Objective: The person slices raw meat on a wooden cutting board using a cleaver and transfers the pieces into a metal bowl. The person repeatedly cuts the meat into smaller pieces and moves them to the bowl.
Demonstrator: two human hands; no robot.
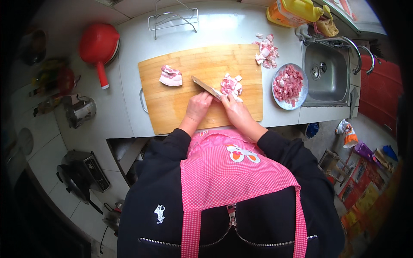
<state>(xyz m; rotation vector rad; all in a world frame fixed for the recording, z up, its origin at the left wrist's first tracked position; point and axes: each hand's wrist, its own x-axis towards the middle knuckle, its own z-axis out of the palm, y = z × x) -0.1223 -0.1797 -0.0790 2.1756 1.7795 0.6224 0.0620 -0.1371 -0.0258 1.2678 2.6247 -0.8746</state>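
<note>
A kitchen knife (pixel 205 85) lies slantwise over a wooden cutting board (pixel 174 103), its far end pointing up and left. My right hand (pixel 235 108) grips it at the near right end; the handle is hidden under the fingers. My left hand (pixel 199 104) has curled fingers against the near side of the blade. Whether those fingers pinch some meat cannot be seen. Just beyond my right hand is a pile of cut pork pieces (pixel 231 85), pink with white fat. A larger chunk of pork belly (pixel 171 76) rests on the board's left part.
Right of the board stand a plate of cut meat (pixel 288 85) and a steel sink (pixel 327 74) with a faucet (pixel 350 42). Fatty scraps (pixel 267 51) lie at the board's far right corner. A red pan (pixel 99 43), a wire rack (pixel 174 22) and a yellow jug (pixel 292 13) sit farther back.
</note>
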